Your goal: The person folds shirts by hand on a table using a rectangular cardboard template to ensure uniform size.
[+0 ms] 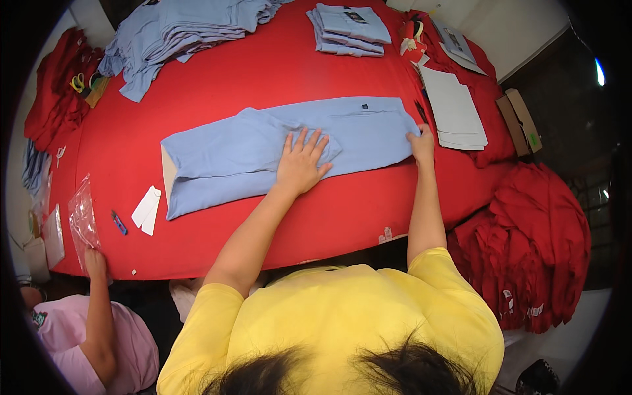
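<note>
A light blue shirt [224, 148], folded long and narrow, lies crosswise on the red-covered table [276, 243]. A small dark label shows near its upper right edge. Pale card [168, 171] sticks out from under its left end. My left hand [303, 161] rests flat on the middle of the cloth, fingers spread, over a rumpled fold. At the right end, my right hand [423, 145] grips the shirt's edge between thumb and fingers.
Light blue garments [191, 26] are heaped at the back left; a folded stack [347, 29] stands farther right. Grey-white cards [453, 108] lie at the right, red garments [526, 243] beyond. A blue snipper [119, 222] and white tags [147, 210] lie left. A co-worker's hand [95, 261] holds a clear bag.
</note>
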### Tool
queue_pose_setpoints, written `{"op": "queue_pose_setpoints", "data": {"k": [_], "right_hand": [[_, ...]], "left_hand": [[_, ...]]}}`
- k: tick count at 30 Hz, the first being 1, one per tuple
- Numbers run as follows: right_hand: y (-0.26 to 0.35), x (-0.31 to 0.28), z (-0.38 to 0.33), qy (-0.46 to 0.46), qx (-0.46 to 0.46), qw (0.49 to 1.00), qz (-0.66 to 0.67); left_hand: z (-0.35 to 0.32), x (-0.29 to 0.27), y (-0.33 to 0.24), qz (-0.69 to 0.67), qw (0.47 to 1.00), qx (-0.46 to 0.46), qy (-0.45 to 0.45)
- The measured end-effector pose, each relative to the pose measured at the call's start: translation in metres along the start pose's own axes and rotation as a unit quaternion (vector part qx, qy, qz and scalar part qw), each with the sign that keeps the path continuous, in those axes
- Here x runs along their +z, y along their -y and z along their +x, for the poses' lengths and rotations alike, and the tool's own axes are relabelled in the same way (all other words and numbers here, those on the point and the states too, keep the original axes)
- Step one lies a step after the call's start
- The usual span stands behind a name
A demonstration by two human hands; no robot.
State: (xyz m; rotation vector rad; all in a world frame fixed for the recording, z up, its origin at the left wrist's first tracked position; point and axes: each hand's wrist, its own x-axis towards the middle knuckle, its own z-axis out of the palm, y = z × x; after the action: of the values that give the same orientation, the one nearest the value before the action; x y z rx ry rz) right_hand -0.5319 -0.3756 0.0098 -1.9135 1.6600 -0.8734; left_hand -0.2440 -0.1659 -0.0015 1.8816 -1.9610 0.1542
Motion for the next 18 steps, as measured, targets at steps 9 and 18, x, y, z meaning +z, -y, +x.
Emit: {"op": "queue_pose_setpoints", "data": {"k": [9, 18], "right_hand": [[0.176, 0.105, -0.146, 0.311, -0.317, 0.895, 0.052], [0.142, 0.111, -0.079, 0.042, -0.338, 0.938, -0.062]], "left_hand": [[0.006, -0.036, 0.028, -0.505, 0.765, -0.396, -0.051], [0.004, -0.057, 0.028, -0.327, 0.886, -0.32, -0.072]]}}
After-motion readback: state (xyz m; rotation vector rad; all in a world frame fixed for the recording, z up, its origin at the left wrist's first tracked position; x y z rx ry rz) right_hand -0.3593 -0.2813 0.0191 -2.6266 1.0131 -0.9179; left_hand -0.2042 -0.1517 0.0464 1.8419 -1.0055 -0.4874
